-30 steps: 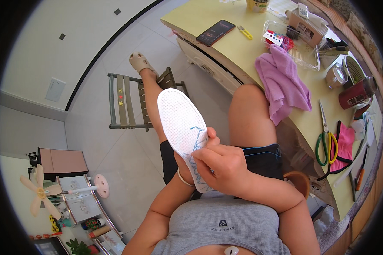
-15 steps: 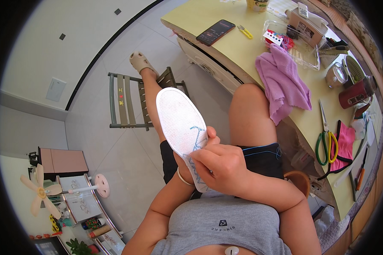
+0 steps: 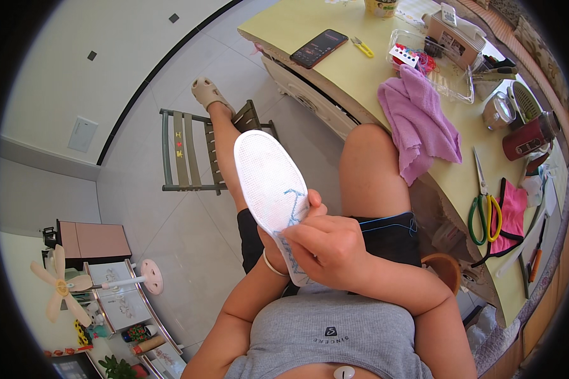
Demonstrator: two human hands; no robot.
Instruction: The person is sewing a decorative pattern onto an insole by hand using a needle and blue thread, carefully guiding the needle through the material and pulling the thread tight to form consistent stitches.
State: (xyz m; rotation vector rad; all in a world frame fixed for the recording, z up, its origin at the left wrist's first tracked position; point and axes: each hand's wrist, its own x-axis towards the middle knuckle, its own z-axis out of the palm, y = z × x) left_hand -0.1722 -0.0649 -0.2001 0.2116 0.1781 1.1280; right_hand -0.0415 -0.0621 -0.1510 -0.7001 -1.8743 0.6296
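Note:
A white mesh insole [image 3: 269, 167] with blue stitching along its lower half is held up over my lap, toe end away from me. My left hand [image 3: 317, 204] grips it from behind, its fingertips curling round the right edge; most of that hand is hidden. Over the stitched part, my right hand [image 3: 327, 247] is closed in a pinch against the insole's face. Whatever sits between those fingertips is too small or covered to make out. Blue thread [image 3: 385, 225] trails across my dark shorts, right of the right hand.
On the yellow-topped table at the right lie a purple cloth [image 3: 418, 123], scissors [image 3: 482, 205], a phone [image 3: 319, 48], yellow snips [image 3: 362, 47] and a clear tray [image 3: 456, 85] with coloured thread. A folding stool [image 3: 189, 150] stands beyond my left leg; a fan [image 3: 61, 286] is at lower left.
The insole has tilted very slightly, its toe end shifting a little right. Both hands keep nearly the same place and grip.

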